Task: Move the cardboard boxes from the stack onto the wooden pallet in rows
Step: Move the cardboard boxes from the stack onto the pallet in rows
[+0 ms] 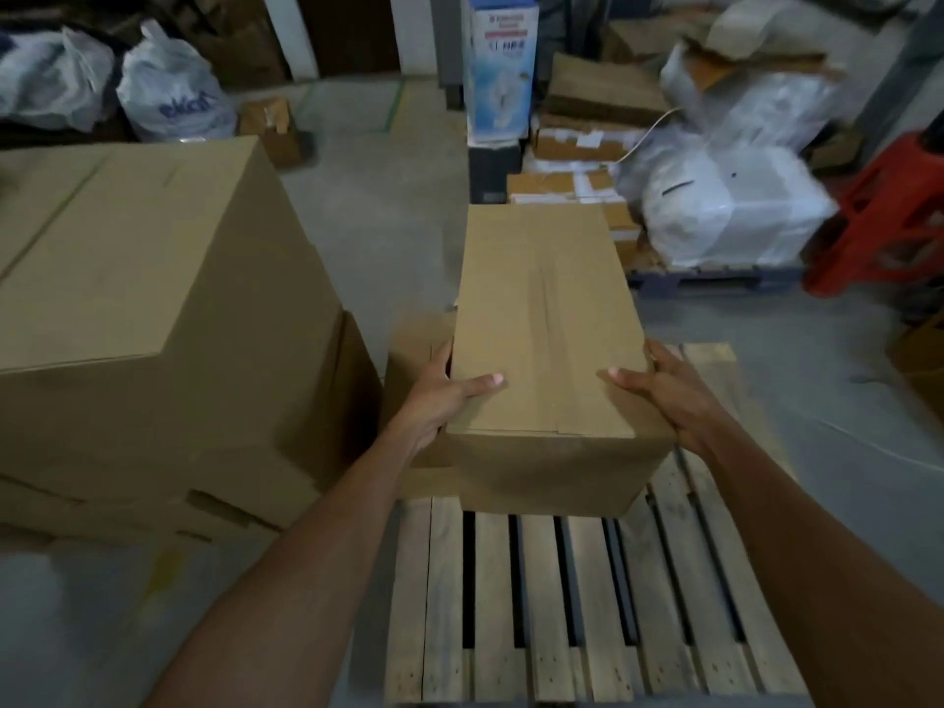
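Note:
I hold a plain brown cardboard box (546,319) over the far part of the wooden pallet (572,605). My left hand (444,396) grips its left side with the thumb on top. My right hand (664,396) grips the right side the same way. Whether the box rests on the slats or hangs just above them I cannot tell. Another low cardboard box (414,360) lies on the pallet right behind my left hand, partly hidden. The stack of large cardboard boxes (153,298) stands on the floor to the left of the pallet.
Grey concrete floor surrounds the pallet. Behind it sit taped cartons (577,161), a blue-and-white product box (498,69), white wrapped bundles (725,212) on a dark pallet and a red plastic stool (883,222). Plastic bags (168,89) lie at the back left.

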A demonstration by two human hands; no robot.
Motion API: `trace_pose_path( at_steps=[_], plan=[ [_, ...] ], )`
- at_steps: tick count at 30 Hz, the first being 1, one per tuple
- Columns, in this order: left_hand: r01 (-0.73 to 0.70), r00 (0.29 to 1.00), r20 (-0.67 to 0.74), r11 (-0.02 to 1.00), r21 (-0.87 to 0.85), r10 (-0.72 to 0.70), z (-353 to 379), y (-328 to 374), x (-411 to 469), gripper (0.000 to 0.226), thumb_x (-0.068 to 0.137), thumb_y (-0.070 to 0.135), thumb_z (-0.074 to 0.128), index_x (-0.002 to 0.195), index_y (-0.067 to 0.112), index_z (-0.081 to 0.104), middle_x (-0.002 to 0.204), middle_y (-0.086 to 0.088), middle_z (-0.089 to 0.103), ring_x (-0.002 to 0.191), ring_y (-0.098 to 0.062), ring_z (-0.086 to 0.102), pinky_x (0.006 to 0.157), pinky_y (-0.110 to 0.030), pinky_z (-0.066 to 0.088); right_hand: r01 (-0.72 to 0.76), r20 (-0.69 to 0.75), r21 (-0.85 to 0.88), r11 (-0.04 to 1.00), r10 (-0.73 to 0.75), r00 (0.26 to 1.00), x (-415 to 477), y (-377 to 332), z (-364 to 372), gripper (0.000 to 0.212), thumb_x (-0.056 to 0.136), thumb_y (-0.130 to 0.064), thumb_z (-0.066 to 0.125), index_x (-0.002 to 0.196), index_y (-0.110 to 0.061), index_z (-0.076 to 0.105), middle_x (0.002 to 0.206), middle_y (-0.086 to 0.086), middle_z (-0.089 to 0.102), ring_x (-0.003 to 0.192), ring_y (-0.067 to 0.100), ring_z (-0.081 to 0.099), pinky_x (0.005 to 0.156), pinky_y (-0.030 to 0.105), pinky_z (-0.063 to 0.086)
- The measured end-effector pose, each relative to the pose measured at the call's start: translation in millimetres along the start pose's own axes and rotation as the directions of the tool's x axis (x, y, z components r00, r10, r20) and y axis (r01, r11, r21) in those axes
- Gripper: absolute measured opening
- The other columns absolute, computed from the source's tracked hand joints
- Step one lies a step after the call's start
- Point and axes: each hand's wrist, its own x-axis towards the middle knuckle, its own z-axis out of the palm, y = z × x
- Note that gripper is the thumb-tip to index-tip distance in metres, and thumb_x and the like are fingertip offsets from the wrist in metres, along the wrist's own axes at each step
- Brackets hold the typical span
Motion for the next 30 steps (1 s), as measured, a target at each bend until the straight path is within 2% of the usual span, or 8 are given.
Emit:
trace_pose_path(
  at_steps=[2, 6, 10, 14, 18, 22, 26, 30],
  plan=[
    [0.03, 1.0, 0.01, 1.0, -0.009, -0.03, 12.4, -21.6, 24.9, 0.09, 0.074, 0.032, 0.09, 0.151, 0.031, 0.042, 0.134, 0.009, 0.063, 0.119, -0.009, 0.058, 0.105, -0.036, 0.048, -0.024, -0.003, -0.006, 1.0, 0.024, 1.0, 25.2, 26.4, -4.6, 0.057, 0.085, -0.02, 0.079, 0.135, -0.036, 0.057, 0.116, -0.01, 0.069, 0.101, 0.016, 0.066, 0.079, 0.03, 0.054],
    [0.081, 0.997, -0.01, 0.996, -0.044, -0.082, 37.9, -82.8, 77.7, 0.089, 0.074, 0.024, 0.091, 0.149, 0.026, 0.044, 0.133, 0.007, 0.064, 0.119, -0.01, 0.061, 0.1, -0.031, 0.051, -0.058, 0.007, -0.033, 0.998, 0.058, 0.998, 78.5, 86.5, -10.8, 0.068, 0.085, -0.02, 0.079, 0.141, -0.044, 0.051, 0.114, -0.02, 0.065, 0.104, 0.011, 0.062, 0.091, 0.035, 0.05],
    [0.162, 0.987, -0.014, 0.986, -0.033, -0.162, 56.6, -161.5, 134.3, 0.113, 0.058, 0.046, 0.096, 0.154, 0.032, 0.037, 0.148, 0.006, 0.054, 0.136, -0.018, 0.05, 0.114, -0.048, 0.042, -0.056, 0.023, -0.042, 0.998, 0.057, 0.998, 132.1, 153.1, -7.0, 0.069, 0.085, -0.019, 0.078, 0.138, -0.051, 0.045, 0.114, -0.021, 0.063, 0.105, 0.008, 0.06, 0.089, 0.034, 0.049],
    [0.197, 0.979, -0.037, 0.979, -0.05, -0.199, 67.1, -241.7, 194.2, 0.123, 0.049, 0.054, 0.098, 0.154, 0.038, 0.036, 0.154, 0.005, 0.048, 0.141, -0.021, 0.045, 0.115, -0.054, 0.039, -0.057, 0.062, -0.054, 0.997, 0.06, 0.996, 187.4, 221.2, 2.0, 0.074, 0.084, -0.024, 0.079, 0.147, -0.041, 0.044, 0.122, -0.018, 0.063, 0.11, 0.009, 0.061, 0.086, 0.031, 0.051],
    [0.164, 0.985, -0.046, 0.986, 0.006, -0.163, 74.7, -283.0, 234.5, 0.101, 0.068, 0.036, 0.094, 0.153, 0.028, 0.04, 0.143, 0.012, 0.055, 0.132, -0.013, 0.05, 0.115, -0.043, 0.039, -0.047, 0.068, -0.062, 0.997, 0.051, 0.996, 234.3, 276.0, 9.6, 0.074, 0.085, -0.023, 0.077, 0.149, -0.039, 0.043, 0.129, -0.009, 0.064, 0.111, 0.014, 0.062, 0.089, 0.035, 0.053],
    [0.142, 0.99, -0.013, 0.986, 0.084, -0.141, 74.7, -314.6, 273.9, 0.096, 0.078, 0.028, 0.088, 0.157, 0.024, 0.034, 0.142, 0.015, 0.05, 0.134, -0.011, 0.047, 0.111, -0.031, 0.037, -0.024, 0.055, -0.03, 0.999, 0.026, 0.998, 269.3, 317.8, 17.5, 0.073, 0.086, -0.019, 0.077, 0.148, -0.039, 0.044, 0.131, -0.01, 0.062, 0.111, 0.007, 0.06, 0.087, 0.027, 0.051],
    [0.137, 0.99, -0.038, 0.981, 0.134, -0.133, 68.8, -343.2, 299.3, 0.079, 0.075, 0.019, 0.089, 0.145, 0.02, 0.05, 0.13, 0.012, 0.062, 0.125, -0.013, 0.057, 0.103, -0.03, 0.047, -0.008, 0.096, -0.01, 1.0, 0.009, 0.995, 294.2, 349.8, 30.7, 0.069, 0.085, -0.02, 0.078, 0.143, -0.043, 0.047, 0.131, -0.01, 0.063, 0.118, 0.012, 0.061, 0.101, 0.037, 0.052],
    [0.125, 0.99, -0.081, 0.979, 0.159, -0.113, 66.0, -363.4, 308.8, 0.077, 0.074, 0.015, 0.09, 0.142, 0.017, 0.053, 0.127, 0.008, 0.065, 0.118, -0.011, 0.059, 0.089, -0.018, 0.047, 0.017, 0.12, -0.012, 1.0, -0.016, 0.993, 312.3, 375.2, 39.0, 0.073, 0.085, -0.02, 0.078, 0.148, -0.036, 0.045, 0.14, -0.007, 0.059, 0.126, 0.015, 0.056, 0.107, 0.04, 0.049]
  ],
)
